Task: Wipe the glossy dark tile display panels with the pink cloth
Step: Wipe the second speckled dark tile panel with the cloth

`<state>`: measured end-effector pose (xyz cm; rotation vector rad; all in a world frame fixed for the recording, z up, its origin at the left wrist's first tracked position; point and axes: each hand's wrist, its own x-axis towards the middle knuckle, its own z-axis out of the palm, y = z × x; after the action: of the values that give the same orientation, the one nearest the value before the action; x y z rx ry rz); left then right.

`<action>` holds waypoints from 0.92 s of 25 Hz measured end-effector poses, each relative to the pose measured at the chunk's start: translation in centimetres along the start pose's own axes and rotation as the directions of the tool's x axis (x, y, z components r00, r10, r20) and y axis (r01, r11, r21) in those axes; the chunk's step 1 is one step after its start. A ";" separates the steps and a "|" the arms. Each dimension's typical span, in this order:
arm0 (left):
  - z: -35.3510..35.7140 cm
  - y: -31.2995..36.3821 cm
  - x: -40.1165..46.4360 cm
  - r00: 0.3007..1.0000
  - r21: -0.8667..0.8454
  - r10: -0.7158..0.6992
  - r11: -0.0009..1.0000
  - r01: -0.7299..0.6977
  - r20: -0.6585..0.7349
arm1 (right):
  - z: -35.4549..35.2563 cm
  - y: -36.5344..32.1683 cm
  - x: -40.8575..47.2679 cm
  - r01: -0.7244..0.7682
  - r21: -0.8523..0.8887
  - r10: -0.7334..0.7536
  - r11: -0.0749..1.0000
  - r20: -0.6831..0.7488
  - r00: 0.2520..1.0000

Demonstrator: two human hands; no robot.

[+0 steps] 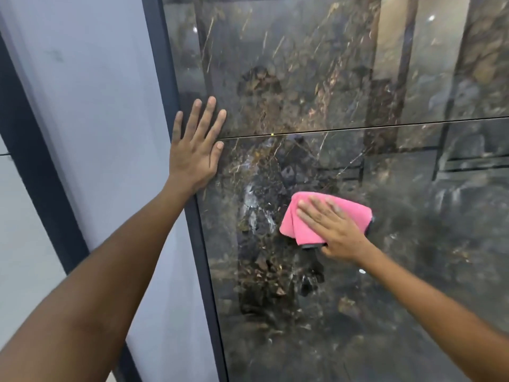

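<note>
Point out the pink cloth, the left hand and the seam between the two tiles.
cloth (303,230): head view, on its bare lower left fold.
left hand (192,153): head view, on the back of the hand.
seam (385,127): head view, midway along the line.

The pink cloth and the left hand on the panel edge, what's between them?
In the head view, only bare glossy tile lies between the left hand and the pink cloth under the right hand, with pale smears and reflections.
</note>
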<state>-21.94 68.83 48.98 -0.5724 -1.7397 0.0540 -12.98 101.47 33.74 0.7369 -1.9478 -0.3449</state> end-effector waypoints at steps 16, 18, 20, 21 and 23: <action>0.5 -0.1 -0.3 1.000 0.015 -0.003 1.000 0.003 -0.028 | -4.2 5.2 8.3 -0.112 -0.053 0.104 0.992 -0.144 0.984; 0.5 -0.1 -0.5 0.999 0.008 0.005 1.000 -0.005 -0.044 | -7.2 8.1 13.2 -0.378 0.100 0.389 0.921 -0.313 0.866; 0.6 -0.3 -0.4 0.998 0.008 0.017 1.000 -0.017 -0.052 | -5.3 5.4 14.5 -0.356 0.150 0.386 0.922 -0.327 0.863; 0.6 -0.3 -0.3 0.998 0.013 0.019 1.000 -0.019 -0.054 | -3.0 2.6 13.2 -0.235 0.114 0.256 0.965 -0.234 0.938; 0.5 0.0 -0.4 0.998 0.026 0.018 1.000 -0.016 -0.054 | 0.5 -3.3 8.5 0.194 0.016 -0.194 0.981 0.057 0.979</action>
<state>-22.37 68.76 48.48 -0.5651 -1.6798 0.0718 -15.06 93.56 37.74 0.9364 -1.9379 -0.4793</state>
